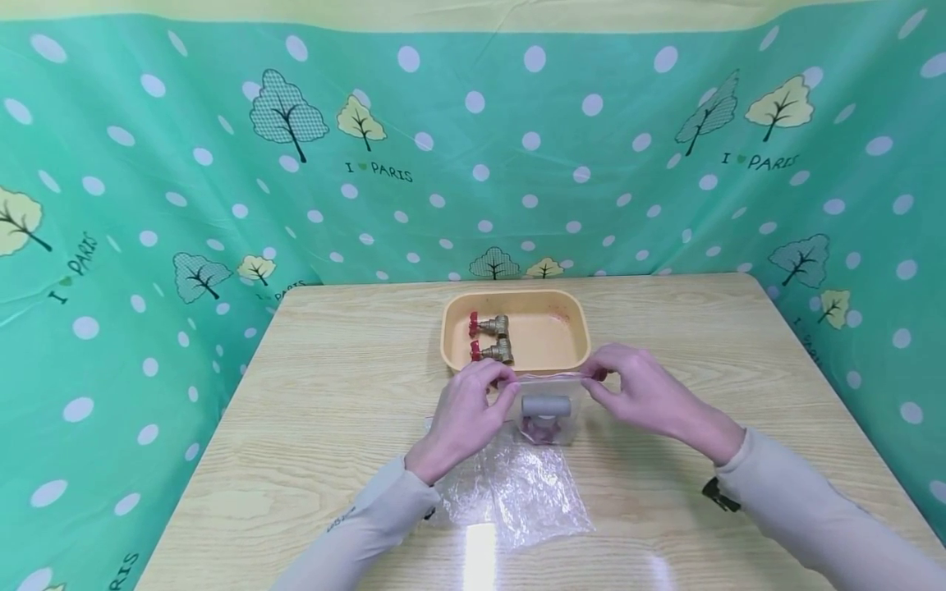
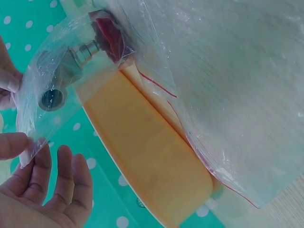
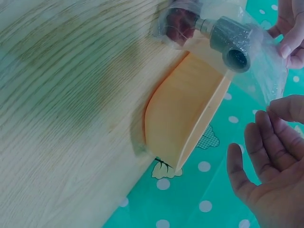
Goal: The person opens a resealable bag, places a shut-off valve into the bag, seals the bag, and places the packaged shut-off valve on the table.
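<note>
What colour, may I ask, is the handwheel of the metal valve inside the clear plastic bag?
The handwheel is dark red, clearest in the left wrist view.

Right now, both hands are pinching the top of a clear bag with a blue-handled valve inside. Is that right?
Not quite: the handle of the valve inside is red, not blue, as the left wrist view shows. The left hand and right hand are pinching the top of the clear bag.

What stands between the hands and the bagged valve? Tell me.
Only the clear bag they hold stands between them and the valve inside. Nothing visible blocks the bag itself: the left hand and right hand pinch opposite ends of its top edge.
</note>
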Demonstrator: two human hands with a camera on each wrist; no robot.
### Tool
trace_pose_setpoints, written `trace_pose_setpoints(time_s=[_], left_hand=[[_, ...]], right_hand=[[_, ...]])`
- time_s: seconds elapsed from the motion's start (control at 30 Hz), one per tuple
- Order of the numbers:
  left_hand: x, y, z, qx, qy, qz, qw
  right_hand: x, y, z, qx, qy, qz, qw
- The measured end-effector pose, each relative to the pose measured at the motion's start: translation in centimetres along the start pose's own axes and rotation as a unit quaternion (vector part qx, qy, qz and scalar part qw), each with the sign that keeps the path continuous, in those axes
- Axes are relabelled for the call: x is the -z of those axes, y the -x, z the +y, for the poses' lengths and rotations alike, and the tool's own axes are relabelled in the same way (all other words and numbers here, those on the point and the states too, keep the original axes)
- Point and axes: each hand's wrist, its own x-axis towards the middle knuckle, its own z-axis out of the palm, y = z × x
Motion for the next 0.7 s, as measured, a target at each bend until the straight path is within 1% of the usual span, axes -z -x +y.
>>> trace_pose_setpoints(time_s=[0.1, 0.3, 0.57, 0.7], left_hand=[[-0.02, -0.02, 0.01, -0.001, 0.0, 0.001, 1.0], [-0.07, -0.05, 0.12, -0.002, 0.002, 0.001, 1.0], [-0.19, -0.13, 0.25, 0.001, -0.002, -0.002, 1.0], [-0.19, -0.14, 0.32, 0.001, -0.002, -0.002, 1.0]], right_hand=[[-0.06, -0.03, 0.07, 0.003, 0.004, 0.002, 1.0], [-0.1, -0.27, -0.2, -0.016, 0.008, -0.009, 0.9998], [-0.29, -0.61, -0.4, 0.0, 0.013, -0.018, 0.9998], [-0.39, -0.62, -0.36, -0.002, 0.015, -0.019, 0.9997]])
